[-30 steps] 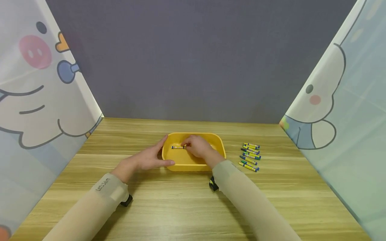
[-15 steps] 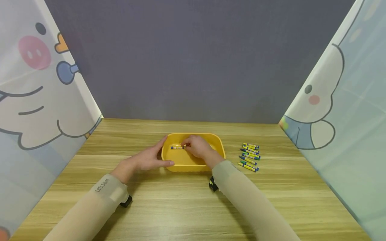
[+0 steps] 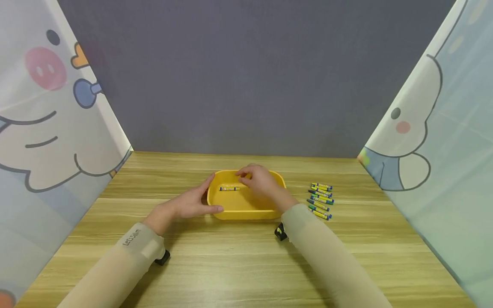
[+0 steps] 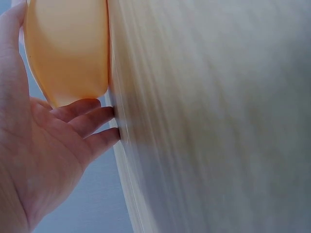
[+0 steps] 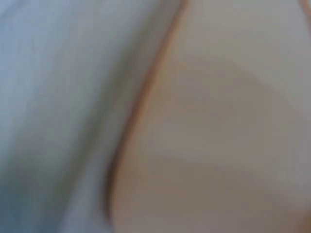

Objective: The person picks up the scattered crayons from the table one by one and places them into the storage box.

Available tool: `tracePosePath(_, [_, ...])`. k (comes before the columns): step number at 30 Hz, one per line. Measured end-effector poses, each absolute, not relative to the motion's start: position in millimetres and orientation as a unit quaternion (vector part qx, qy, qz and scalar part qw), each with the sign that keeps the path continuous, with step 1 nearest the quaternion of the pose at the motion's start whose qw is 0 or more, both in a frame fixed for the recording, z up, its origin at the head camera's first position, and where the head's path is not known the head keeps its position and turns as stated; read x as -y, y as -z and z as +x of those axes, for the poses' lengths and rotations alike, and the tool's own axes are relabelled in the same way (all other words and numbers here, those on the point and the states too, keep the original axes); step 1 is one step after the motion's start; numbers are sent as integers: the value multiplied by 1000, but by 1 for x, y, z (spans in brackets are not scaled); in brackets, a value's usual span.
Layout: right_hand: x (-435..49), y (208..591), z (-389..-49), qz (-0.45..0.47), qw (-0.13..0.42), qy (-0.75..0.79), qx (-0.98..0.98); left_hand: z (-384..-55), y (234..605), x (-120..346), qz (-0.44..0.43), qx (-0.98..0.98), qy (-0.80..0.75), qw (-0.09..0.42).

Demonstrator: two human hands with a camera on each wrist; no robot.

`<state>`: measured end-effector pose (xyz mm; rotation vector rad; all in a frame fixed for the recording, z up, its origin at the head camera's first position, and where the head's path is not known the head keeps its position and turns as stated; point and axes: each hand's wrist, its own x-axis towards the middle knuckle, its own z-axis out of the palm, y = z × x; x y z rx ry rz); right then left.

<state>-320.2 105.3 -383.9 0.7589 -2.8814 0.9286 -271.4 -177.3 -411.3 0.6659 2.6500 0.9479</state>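
A yellow plastic tray [image 3: 246,215] stands on the wooden table. My left hand [image 3: 188,203] holds its left end, thumb at the near corner and fingers at the far side; in the left wrist view the fingertips reach down beside the tray's wall [image 4: 68,53]. Inside, near the back, one crayon [image 3: 229,188] with a yellow and blue wrapper lies crosswise. Just right of it and above the tray floor is my right hand [image 3: 259,182], its fingers loosely bent, with nothing visible between them. The right wrist view is too blurred to show the fingers.
Several more crayons [image 3: 320,194] lie in a loose column on the table [image 3: 215,265], right of the tray. A grey panel [image 3: 246,77] rises behind the table, and printed cartoon sheets flank it on both sides.
My right hand has let go of the crayon and lifted up and to the right, so the crayon's right end now shows. The left hand and the tray have stayed put.
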Motion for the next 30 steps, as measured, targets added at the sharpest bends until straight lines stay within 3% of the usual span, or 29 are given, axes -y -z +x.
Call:
tracePosePath(10, [-193, 355, -318, 188, 34, -335, 923, -273, 411, 179, 226, -909, -328, 123])
tracePosePath(21, [-320, 383, -331, 121, 17, -317, 941, -272, 410, 178, 225, -911, -322, 123])
tracePosePath(30, [-374, 397, -328, 111, -9, -271, 956, -271, 410, 177, 229, -908, -330, 124])
